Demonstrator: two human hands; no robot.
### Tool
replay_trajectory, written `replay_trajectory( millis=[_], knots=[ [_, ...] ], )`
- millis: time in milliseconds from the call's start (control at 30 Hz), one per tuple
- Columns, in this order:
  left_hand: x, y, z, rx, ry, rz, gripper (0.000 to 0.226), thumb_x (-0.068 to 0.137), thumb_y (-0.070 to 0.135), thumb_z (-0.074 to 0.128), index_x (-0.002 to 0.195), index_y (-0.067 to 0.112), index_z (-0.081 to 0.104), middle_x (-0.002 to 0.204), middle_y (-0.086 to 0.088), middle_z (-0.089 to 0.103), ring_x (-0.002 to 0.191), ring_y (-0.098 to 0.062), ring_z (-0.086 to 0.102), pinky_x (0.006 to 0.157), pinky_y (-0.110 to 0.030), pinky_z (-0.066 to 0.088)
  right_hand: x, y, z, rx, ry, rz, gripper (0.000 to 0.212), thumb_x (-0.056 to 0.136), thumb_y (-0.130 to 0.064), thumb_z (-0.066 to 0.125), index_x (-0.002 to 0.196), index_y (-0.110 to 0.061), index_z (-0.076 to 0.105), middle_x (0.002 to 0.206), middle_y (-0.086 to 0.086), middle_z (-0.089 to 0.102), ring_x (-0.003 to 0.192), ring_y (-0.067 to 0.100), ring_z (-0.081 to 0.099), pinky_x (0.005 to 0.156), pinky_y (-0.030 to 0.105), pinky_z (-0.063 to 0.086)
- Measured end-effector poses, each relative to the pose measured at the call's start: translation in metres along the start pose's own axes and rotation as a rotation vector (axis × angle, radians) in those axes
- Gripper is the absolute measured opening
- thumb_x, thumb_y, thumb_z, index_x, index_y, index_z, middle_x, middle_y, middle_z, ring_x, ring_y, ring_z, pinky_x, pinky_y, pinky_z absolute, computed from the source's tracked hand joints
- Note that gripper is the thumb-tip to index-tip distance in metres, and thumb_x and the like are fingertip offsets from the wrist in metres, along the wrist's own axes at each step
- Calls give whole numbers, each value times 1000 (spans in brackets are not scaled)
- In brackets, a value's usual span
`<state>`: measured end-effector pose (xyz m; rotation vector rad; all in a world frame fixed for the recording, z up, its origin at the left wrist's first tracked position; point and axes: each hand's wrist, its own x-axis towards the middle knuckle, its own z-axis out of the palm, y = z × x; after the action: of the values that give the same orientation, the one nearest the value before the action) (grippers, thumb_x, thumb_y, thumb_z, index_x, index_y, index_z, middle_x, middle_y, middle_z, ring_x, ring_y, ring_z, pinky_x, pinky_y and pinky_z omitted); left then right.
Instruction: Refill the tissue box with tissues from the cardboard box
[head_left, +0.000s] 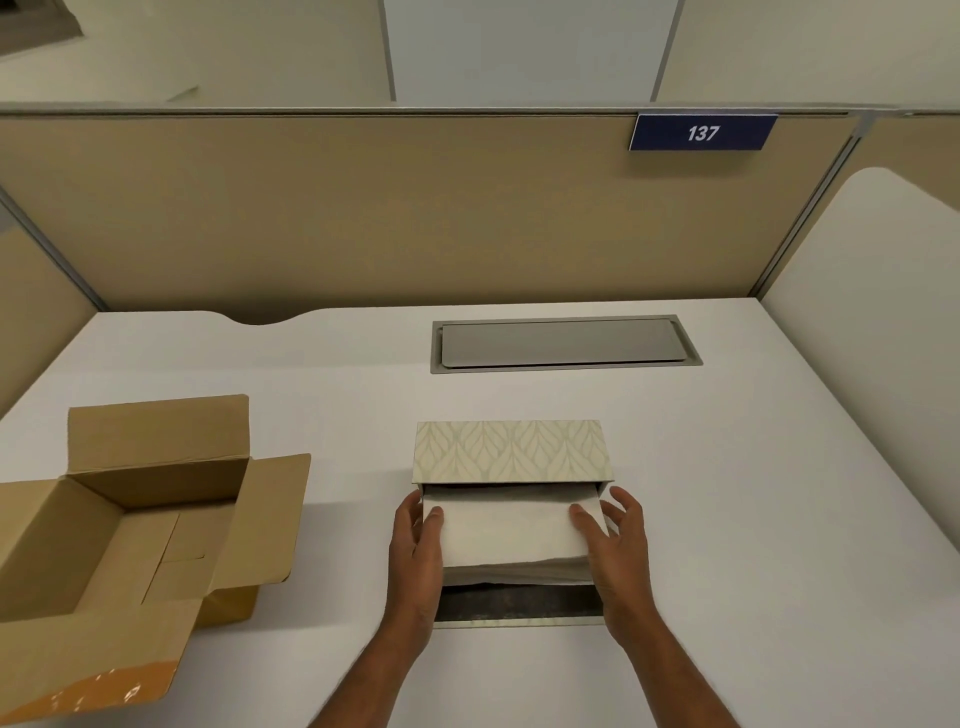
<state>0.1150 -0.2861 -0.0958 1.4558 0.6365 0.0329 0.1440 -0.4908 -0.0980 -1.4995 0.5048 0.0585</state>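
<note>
Desk (727, 493): both hands grip tissue stack (511, 530) in tissue box (509, 452)

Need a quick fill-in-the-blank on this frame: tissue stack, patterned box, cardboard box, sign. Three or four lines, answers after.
1. The stack of tissues is held by ____ hands, the left hand and right hand at its sides.
2. The stack's far end sits under the raised lid of the ____ tissue box.
3. The open cardboard box sits on the person's ____ side.
4. The blue sign on the partition reads ____.

Missing words: both; leaf-patterned; left; 137
</note>
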Motion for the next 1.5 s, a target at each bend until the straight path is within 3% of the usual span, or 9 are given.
replay_trajectory(
  millis=[167,267,400,500,667,767,900,1100,1500],
  knots=[
    [-4,4,-3,66,37,39,42,103,27,49,145,31,43,149,5,46,128,-9,41,106,-29,34,-3,-4,1,-114,9,-58,56,90,-27,71,139,-31,43,142,2,48,120,17,47,95,34,42],
    [-5,12,-4,130,67,98,47,103,26,51,148,30,40,155,2,43,138,-17,42,114,-40,37,-9,-10,3,-227,71,-137,59,90,-24,72,140,-30,41,145,1,46,126,19,48,103,39,45],
    [-7,29,-6,295,108,376,53,101,24,52,150,30,35,158,5,38,145,-16,35,120,-44,32,-17,-31,9,-376,188,-531,57,89,-21,71,137,-30,42,137,-10,49,128,10,48,109,45,44],
    [4,42,1,520,62,578,56,102,35,46,154,27,28,165,4,24,154,-14,17,126,-43,17,-11,-50,23,-542,176,-750,53,92,-32,66,140,-23,45,147,2,47,137,20,43,112,51,39],
    [36,58,18,945,-80,650,63,102,51,31,158,27,16,169,2,4,156,-16,-3,127,-40,-1,18,-71,43,-1001,-47,-638,58,99,-55,39,152,-33,31,168,2,11,154,27,2,122,54,3],
    [48,62,22,1083,-141,583,61,103,50,29,158,26,16,170,0,7,156,-19,0,126,-41,0,31,-74,42,-1140,-168,-559,58,99,-54,37,152,-31,29,167,2,14,154,29,2,122,55,10],
    [43,69,21,1022,-187,552,59,102,46,41,154,23,27,164,-3,26,153,-22,18,125,-44,15,28,-80,38,-1057,-197,-576,58,96,-51,52,146,-25,40,155,3,39,145,25,29,118,51,25],
    [5,71,-2,1048,-155,690,54,95,44,58,144,22,48,146,-4,51,136,-23,44,111,-40,33,-12,-68,18,-933,-123,-714,55,86,-44,71,135,-28,51,134,1,51,126,20,46,107,42,35],
    [-65,4,-24,1244,-62,889,51,85,27,75,133,16,62,140,-6,63,131,-29,57,90,-42,54,-80,24,-6,-874,71,-788,58,79,-32,80,130,-32,52,144,2,45,144,22,33,110,40,30]
  ],
)
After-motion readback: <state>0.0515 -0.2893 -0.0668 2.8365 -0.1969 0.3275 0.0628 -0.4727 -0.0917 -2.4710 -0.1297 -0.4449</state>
